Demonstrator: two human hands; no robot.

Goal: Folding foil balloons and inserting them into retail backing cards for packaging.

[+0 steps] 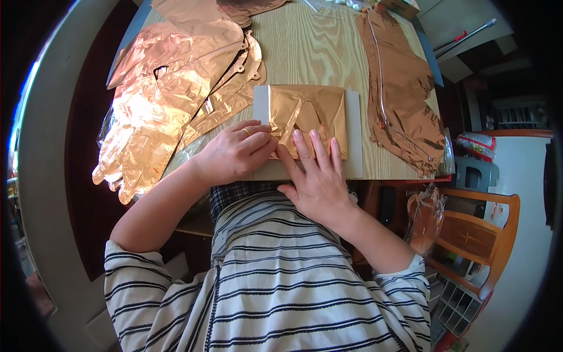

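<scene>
A copper-gold foil balloon, folded into a rough square, lies on a pale grey card near the table's front edge. My right hand rests flat on its lower part with the fingers spread. At the left edge of the foil, my left hand is closed, its fingers curled and pinching the foil's margin. The fingertips partly hide the spot they grip. Creases run across the foil between and above the two hands.
A loose pile of shiny foil balloons covers the table's left side. Flat darker copper foil balloons lie along the right edge. The wood-grain tabletop shows between them. A wooden chair holding a clear-wrapped packet stands at right.
</scene>
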